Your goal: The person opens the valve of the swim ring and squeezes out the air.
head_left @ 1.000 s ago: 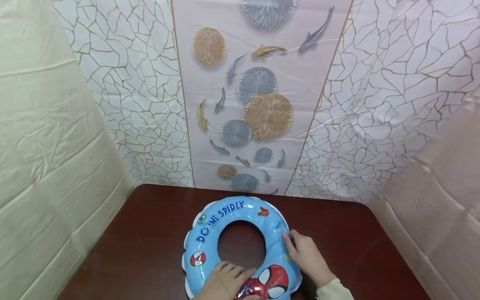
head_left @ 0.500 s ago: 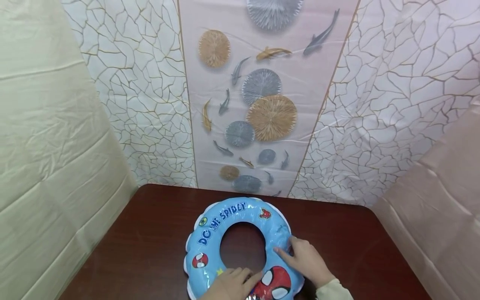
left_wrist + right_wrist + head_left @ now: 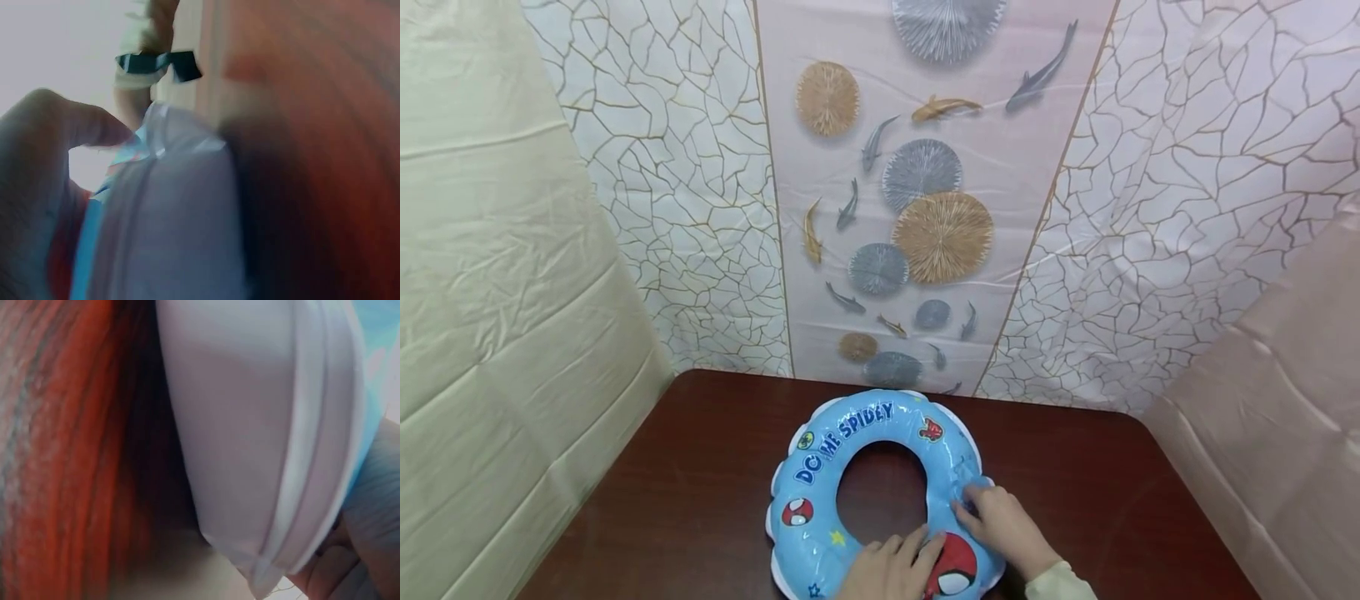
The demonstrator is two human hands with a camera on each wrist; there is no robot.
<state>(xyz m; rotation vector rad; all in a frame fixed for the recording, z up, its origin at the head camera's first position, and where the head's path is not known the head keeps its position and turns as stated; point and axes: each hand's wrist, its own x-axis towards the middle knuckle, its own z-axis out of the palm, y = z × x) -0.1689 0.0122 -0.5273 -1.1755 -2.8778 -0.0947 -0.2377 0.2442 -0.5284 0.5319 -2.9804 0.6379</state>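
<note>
A light blue inflatable swim ring (image 3: pixel 808 508) with a red masked face and the word "SPIDEY" lies on the table, its scalloped white edge showing. My left hand (image 3: pixel 891 571) rests on its near part, fingers spread over the print beside the red face. On the right side, my right hand (image 3: pixel 1006 527) pinches the blue plastic between thumb and fingers, and a small blue fold stands up at the fingertips. Both wrist views look along the ring's pale underside, the left on its whitish wall (image 3: pixel 181 219), the right on its whitish wall (image 3: pixel 231 412).
The dark red-brown table (image 3: pixel 670 500) extends around the ring. Behind it hangs a patterned cloth (image 3: pixel 925 208) with fish and round motifs. Cream cloth (image 3: pixel 497 292) closes the left side and a pinkish cloth (image 3: pixel 1285 417) the right.
My left hand has slid right along the ring's near part, uncovering a yellow star. The right hand's fingers have moved down the right side and drawn together on the plastic.
</note>
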